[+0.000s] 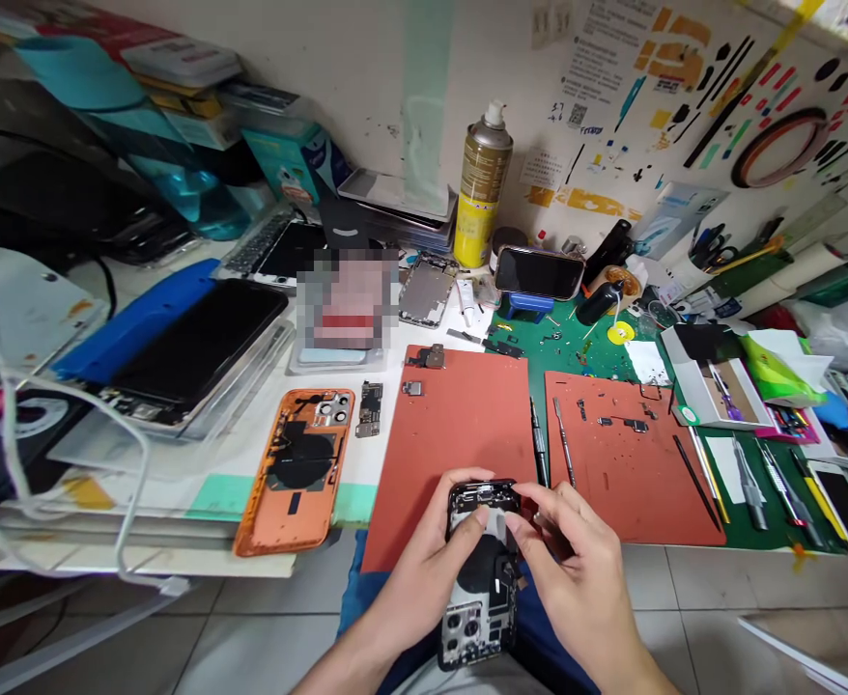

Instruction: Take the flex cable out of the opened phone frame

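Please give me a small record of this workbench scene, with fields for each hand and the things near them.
left hand: grips the opened black phone housing from its left, thumb on the inside
right hand: holds the same housing from the right, fingertips at its upper part
behind hands: left red mat, right red mat
between mats: black screwdriver
far left: orange phone housing, inside up
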The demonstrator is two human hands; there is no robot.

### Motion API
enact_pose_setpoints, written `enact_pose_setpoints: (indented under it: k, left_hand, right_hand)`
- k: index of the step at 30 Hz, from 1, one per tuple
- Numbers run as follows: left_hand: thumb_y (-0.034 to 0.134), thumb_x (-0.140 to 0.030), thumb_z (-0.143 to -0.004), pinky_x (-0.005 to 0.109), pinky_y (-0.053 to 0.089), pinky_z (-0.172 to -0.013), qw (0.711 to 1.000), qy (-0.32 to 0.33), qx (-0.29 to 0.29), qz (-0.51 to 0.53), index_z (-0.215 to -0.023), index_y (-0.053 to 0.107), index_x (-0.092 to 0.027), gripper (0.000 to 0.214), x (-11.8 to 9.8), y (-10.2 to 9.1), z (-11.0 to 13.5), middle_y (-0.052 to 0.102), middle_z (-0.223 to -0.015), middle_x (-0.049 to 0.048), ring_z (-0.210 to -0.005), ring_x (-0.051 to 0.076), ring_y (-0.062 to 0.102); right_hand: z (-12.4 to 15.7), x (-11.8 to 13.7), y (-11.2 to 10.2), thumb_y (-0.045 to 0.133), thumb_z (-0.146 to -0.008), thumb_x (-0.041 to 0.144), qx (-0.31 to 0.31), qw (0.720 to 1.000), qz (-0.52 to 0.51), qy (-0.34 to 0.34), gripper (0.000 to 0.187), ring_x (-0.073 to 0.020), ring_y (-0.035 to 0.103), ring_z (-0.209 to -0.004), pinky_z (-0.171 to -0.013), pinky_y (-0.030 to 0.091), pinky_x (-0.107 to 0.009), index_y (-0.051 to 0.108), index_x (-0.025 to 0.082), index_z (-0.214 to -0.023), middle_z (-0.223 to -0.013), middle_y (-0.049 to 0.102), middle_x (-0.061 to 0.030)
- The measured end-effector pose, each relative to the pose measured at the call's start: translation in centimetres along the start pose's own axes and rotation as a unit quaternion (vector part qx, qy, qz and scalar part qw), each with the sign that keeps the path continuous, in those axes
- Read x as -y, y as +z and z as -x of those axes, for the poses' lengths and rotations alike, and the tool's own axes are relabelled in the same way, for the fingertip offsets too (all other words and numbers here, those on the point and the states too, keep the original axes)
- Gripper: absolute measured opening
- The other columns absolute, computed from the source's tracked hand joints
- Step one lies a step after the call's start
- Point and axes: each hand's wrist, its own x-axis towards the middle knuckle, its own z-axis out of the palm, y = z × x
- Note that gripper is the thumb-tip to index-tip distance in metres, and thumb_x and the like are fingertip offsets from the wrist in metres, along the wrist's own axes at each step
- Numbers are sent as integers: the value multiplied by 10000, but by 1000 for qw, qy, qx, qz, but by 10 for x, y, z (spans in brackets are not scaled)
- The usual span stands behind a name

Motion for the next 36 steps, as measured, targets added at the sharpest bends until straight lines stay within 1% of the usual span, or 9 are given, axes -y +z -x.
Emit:
enact_pose_setpoints:
  k: [6,13,17,20,24,26,28,31,36]
  left_hand:
    - [772,-544,-1043,307,595,-923,999,35,2,-40,-1316,691,-313,366,14,-7,-1,731,-1176,23,-1024,221,701]
    - [796,-504,-1029,330,566,-1015,997,47,-22,-53,-1277,721,-299,330,10,-3,0,748,-1191,40,-1126,260,698]
    - [829,-458,-1005,327,573,-982,1000,16,0,-2,-1308,693,-307,364,8,-4,0,775,-1195,40,-1103,254,710]
    - [835,-361,-968,341,596,-911,996,-29,1,79,-1348,652,-302,426,4,1,1,803,-1191,51,-1030,252,747]
    - [767,-247,-906,407,622,-906,981,-69,-31,179,-1412,585,-287,539,-7,14,6,849,-1113,78,-996,298,822]
    - [744,-225,-897,420,624,-882,977,-83,-44,194,-1452,553,-286,591,-10,19,7,861,-1097,89,-981,319,845]
    - [751,-200,-860,408,620,-850,976,-84,-59,193,-1452,554,-282,629,-12,23,8,866,-1097,91,-969,326,854]
    - [770,-173,-785,409,625,-854,976,-73,-76,189,-1411,578,-267,661,-12,26,9,868,-1094,90,-974,330,851]
    - [769,-159,-762,391,625,-825,975,-73,-89,189,-1417,572,-265,691,-15,30,9,865,-1075,81,-912,297,833]
  right_hand:
    - [-4,2,-1,708,-1027,201,18,1000,22,-13,238,-141,664,-698,-645,607,-208,849,302,-1189,-850,577,17]
    - [-7,2,0,685,-1029,217,42,999,14,-9,125,-152,678,-691,-614,611,-243,801,262,-1043,-1018,681,-46]
    - [-7,5,-4,721,-1021,243,29,999,31,-12,131,-165,667,-686,-616,612,-243,813,282,-1106,-954,682,-31]
    - [1,4,-4,736,-1037,293,13,999,37,-2,57,-169,677,-698,-619,594,-232,781,263,-1017,-871,657,-13]
    - [25,-1,-1,736,-1072,458,18,997,51,59,295,-152,615,-621,-550,523,-227,714,246,-867,-777,620,9]
    - [37,-2,1,726,-1067,571,8,994,64,83,387,-154,586,-597,-509,490,-233,712,246,-856,-752,606,14]
    - [45,-2,2,706,-1063,637,5,994,81,77,426,-157,583,-579,-507,493,-243,731,248,-892,-750,622,12]
    - [52,-1,1,679,-1081,635,6,992,107,62,409,-165,602,-566,-530,521,-257,757,249,-970,-760,662,5]
    - [52,2,1,612,-1133,544,13,993,101,66,363,-178,643,-600,-481,512,-239,777,253,-990,-809,683,-23]
